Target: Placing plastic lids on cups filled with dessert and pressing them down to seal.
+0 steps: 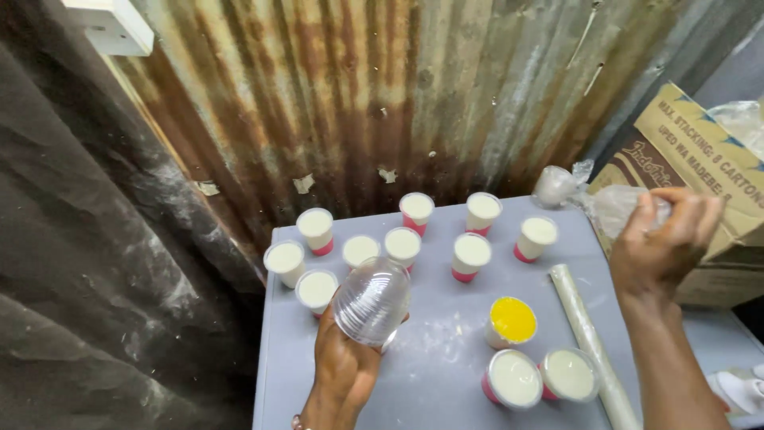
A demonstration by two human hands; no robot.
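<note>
My left hand (pixel 344 368) holds a clear plastic dome lid (pixel 372 300) above the near left part of a grey table (pixel 446 350). My right hand (pixel 664 243) is raised at the right, its fingers closed on a clear plastic bag (pixel 617 209) next to a cardboard box (pixel 700 159). Several small cups of white cream with pink bases (pixel 472 256) stand across the far half of the table. Closer in stand a cup with yellow filling (pixel 512 321) and two lidded cups (pixel 541 378).
A long roll of clear plastic (pixel 589 338) lies on the table's right side. A rusty corrugated metal wall (pixel 398 103) rises behind the table. Dark sheeting (pixel 95 263) hangs at the left. A knotted plastic bag (pixel 555 186) sits at the back right corner.
</note>
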